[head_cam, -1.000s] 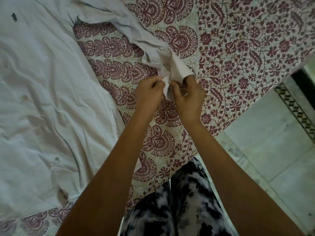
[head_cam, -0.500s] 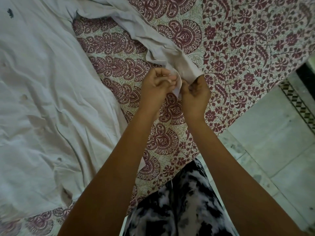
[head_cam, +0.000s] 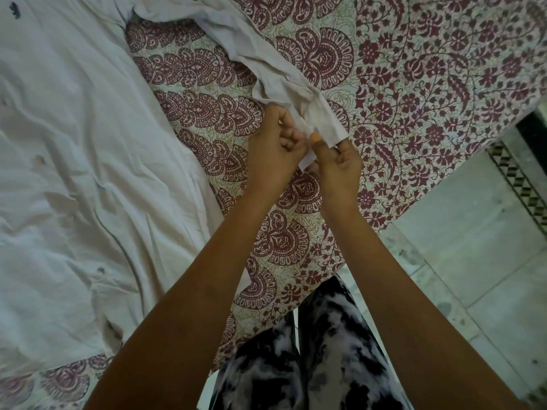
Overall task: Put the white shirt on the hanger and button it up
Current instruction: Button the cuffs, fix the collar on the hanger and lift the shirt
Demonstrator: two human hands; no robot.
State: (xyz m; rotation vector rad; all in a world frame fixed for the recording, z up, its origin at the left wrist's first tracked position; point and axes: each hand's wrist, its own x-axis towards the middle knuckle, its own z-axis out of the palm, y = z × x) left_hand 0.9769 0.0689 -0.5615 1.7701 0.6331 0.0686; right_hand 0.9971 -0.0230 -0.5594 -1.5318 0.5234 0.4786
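Both hands pinch crumpled white shirt (head_cam: 74,173) cuff (head_cam: 322,122).

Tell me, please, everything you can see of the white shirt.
The white shirt looks like thin, creased cotton, spread flat on the patterned bedsheet, body at the left with a small dark emblem near the top. One long sleeve stretches rightward to its cuff, which the left hand and right hand both pinch.
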